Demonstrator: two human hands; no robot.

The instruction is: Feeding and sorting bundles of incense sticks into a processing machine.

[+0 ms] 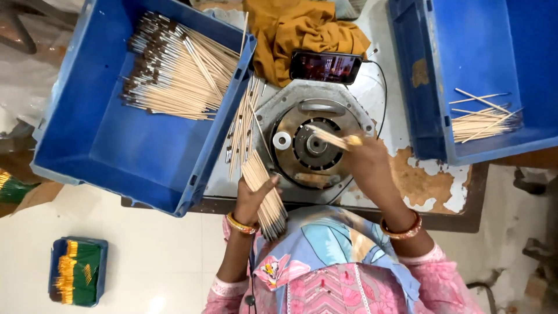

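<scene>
Fingers of the left hand (251,197) are curled around a thick bundle of thin, pale wooden brush handles (264,195), gripping it near the table's front edge so that the bundle slants from beside the machine down toward the person's lap. A gold bangle circles that wrist. The right hand (366,160) pinches a single pale wooden brush (331,138) between closed fingertips and holds it across the round grey metal machine (317,139), its tip over the dark central hub; whether it touches the hub cannot be told.

That machine sits bolted on a worn white tabletop (430,186) with patches of bare brown wood. A few loose brushes with metal ferrules (241,131) lie on the table just left of the machine, between it and the large blue plastic crate (116,145). This crate, tilted at the left, holds a heap of finished paintbrushes with dark bristles (174,70) piled in its upper half. A second blue plastic crate (436,87) stands at the right, well apart from the hands, with a small cluster of plain wooden sticks (482,119) in its corner.

Behind the machine lies a black smartphone (325,67) with a lit screen, resting against a crumpled mustard-yellow cloth (302,29). On the pale floor at lower left is a small blue tray holding green and yellow bundles (75,270).
</scene>
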